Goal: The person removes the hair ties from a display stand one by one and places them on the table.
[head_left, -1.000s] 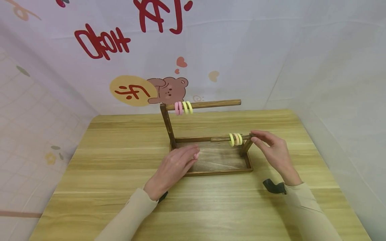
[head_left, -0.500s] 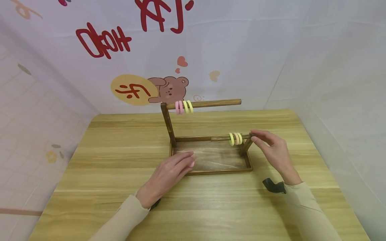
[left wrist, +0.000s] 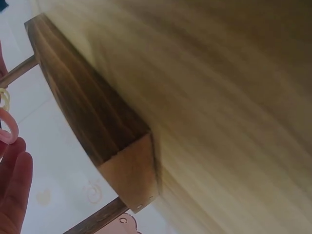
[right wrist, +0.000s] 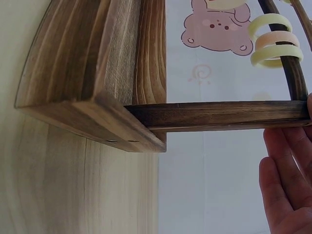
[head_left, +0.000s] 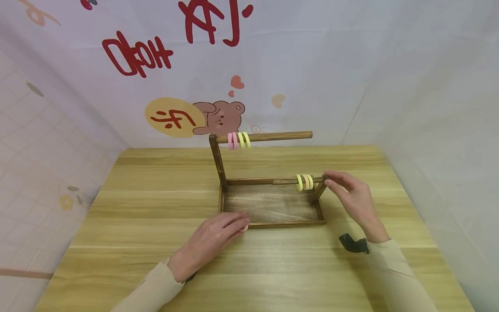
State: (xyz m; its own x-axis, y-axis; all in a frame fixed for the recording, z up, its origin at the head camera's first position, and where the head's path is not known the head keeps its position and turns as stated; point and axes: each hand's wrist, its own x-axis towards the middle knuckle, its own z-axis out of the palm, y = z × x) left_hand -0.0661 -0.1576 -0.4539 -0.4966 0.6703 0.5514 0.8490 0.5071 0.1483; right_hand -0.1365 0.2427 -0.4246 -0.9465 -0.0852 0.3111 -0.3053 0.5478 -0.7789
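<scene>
Left hand holds a pink ring at the tray corner; right hand grips the stand.

Left hand [head_left: 208, 238] has its fingertips closed on a pink ring [left wrist: 15, 127], at the front left corner of the tray [head_left: 286, 224]. From the head view the hand hides that corner; can't tell whether the ring touches the rim. Right hand [head_left: 354, 201] pinches the top of the short post [head_left: 319, 193], covering the joint with the lower bar [head_left: 283, 181].

Lower bar points left, its end free. Three rings hang on it near the short post: yellow ring [head_left: 299, 183], peach ring [head_left: 306, 182], second yellow ring [head_left: 310, 182].

Behind and higher, the upper bar [head_left: 280, 136] runs right from the tall post [head_left: 217, 162]. Near that post hang two pink rings [head_left: 230, 141], then two yellow rings [head_left: 241, 140]; right part of bar bare. Tall post stands at the tray's left end, beyond the left hand.

Tray sits on the wooden table [head_left: 273, 273]. Black strap piece [head_left: 352, 243] sticks out at the right wrist, over the table. White cloth [head_left: 312, 78] behind: printed bear [head_left: 224, 119], yellow oval [head_left: 171, 117], red lettering [head_left: 136, 56].
</scene>
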